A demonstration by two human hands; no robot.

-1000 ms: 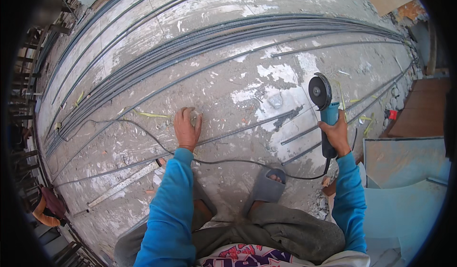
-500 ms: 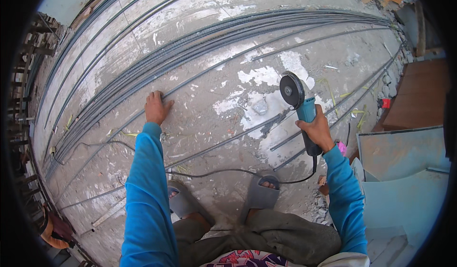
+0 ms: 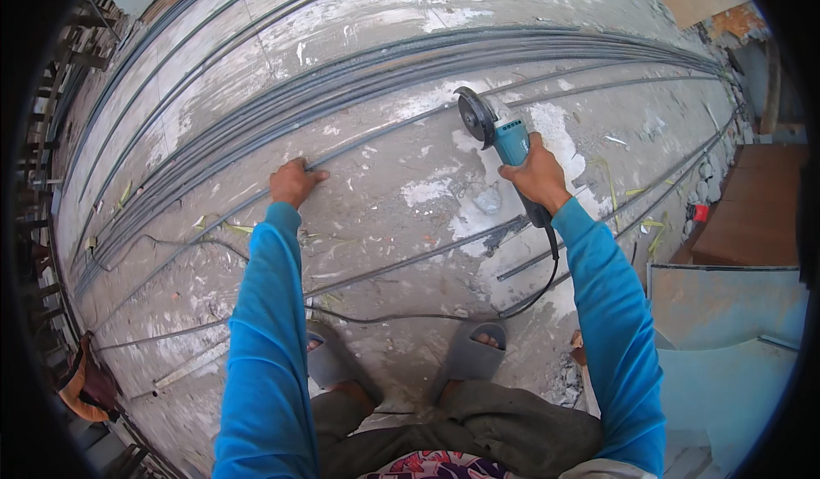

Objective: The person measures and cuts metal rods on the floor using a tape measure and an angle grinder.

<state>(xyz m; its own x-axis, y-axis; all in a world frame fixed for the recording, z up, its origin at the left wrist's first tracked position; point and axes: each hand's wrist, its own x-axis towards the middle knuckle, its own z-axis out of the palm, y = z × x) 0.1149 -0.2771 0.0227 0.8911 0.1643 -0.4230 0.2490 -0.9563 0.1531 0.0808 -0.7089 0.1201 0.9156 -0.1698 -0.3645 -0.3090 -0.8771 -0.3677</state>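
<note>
My right hand is wrapped round the teal and black body of an angle grinder. The grinder's black disc and guard point up and away from me, its edge close to a single ribbed steel bar in the view; contact cannot be made out. My left hand is down on that same bar, left of the grinder, with its fingers curled over it and partly hidden. From the grinder's rear end a black power cord runs down and across the floor toward the left.
A thick bundle of steel bars curves across the floor beyond my hands. More loose bars lie nearer, before my sandalled feet. At right are a brown board, pale blue sheets and rubble.
The grinder has moved left and farther away, bringing its disc near the single bar. My left hand has shifted slightly right and closed more on the bar.
</note>
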